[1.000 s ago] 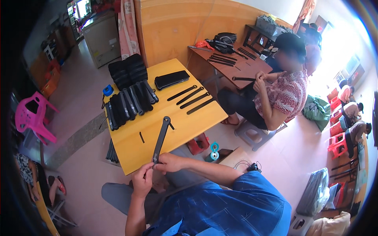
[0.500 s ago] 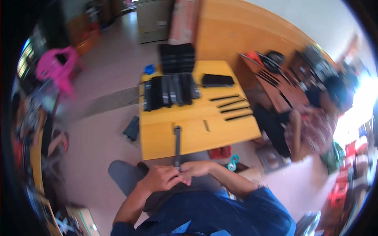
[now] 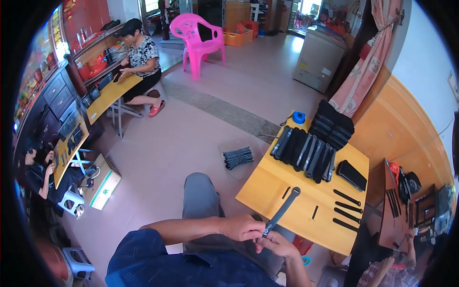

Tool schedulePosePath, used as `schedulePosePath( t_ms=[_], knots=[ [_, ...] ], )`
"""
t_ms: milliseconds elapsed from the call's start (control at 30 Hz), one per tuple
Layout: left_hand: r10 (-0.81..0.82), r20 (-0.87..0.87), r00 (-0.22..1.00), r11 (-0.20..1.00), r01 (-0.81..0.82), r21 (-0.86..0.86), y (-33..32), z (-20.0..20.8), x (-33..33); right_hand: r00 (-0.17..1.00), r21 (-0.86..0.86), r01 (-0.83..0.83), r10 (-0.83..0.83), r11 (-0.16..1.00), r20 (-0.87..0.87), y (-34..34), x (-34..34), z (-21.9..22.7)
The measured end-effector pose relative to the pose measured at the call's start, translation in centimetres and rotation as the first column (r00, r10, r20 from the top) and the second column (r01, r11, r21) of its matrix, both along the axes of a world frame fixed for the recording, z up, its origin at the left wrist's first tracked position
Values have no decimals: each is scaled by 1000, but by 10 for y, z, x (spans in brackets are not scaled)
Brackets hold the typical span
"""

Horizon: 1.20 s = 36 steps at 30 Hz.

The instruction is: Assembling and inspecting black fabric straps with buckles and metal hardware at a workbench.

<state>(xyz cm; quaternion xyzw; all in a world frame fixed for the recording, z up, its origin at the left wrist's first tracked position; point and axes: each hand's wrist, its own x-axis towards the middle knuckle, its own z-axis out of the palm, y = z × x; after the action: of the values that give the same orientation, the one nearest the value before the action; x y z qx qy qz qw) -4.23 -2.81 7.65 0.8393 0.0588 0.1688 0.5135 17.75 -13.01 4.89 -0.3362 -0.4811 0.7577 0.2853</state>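
Observation:
Both hands meet over my lap, just off the near edge of the yellow table (image 3: 253, 193). Between them is a dark grey strap (image 3: 282, 210) with a rounded, holed end that points up over the tabletop. My left hand (image 3: 242, 227) is closed at its lower end, thumb and fingers pressed together. On the right side of that same end, my right hand (image 3: 278, 244) grips it with the thumb on top. Two short thin black strips lie on the table, one on each side of the strap. Exactly how the fingertips hold the lower end is hidden.
Rows of bundled dark straps (image 3: 303, 153), a black stack (image 3: 331, 125), a blue tape roll (image 3: 299, 117) and several single straps (image 3: 346, 210) lie on the table. A clear bin of strap bundles (image 3: 238, 158) stands on the floor. Other people sit at side tables.
My view has swung left, so the table now appears further right and the pink chair and seated people show clearly. Both hands still hold the strap together, now tilted to the right.

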Motion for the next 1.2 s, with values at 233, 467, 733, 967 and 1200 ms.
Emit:
schedulePosePath(
  t_ms=[233,467,733,967,1200],
  knots=[
    [96,3,995,994,-95,-53,-10,-4,1,987,-27,-104,106,994,120,15,10,-16],
    [53,-48,997,937,-33,348,-2,9,-6,971,27,-225,222,974,94,25,13,-17],
    [49,-55,997,998,-46,52,5,6,-13,976,158,-31,-4,987,219,14,-4,2],
    [-112,-154,982,945,57,-321,42,3,-78,787,164,-435,285,885,548,-1,43,37],
    [443,-244,863,729,-505,-463,83,22,-241,744,2,-350,277,937,608,-8,140,73]
  ],
)
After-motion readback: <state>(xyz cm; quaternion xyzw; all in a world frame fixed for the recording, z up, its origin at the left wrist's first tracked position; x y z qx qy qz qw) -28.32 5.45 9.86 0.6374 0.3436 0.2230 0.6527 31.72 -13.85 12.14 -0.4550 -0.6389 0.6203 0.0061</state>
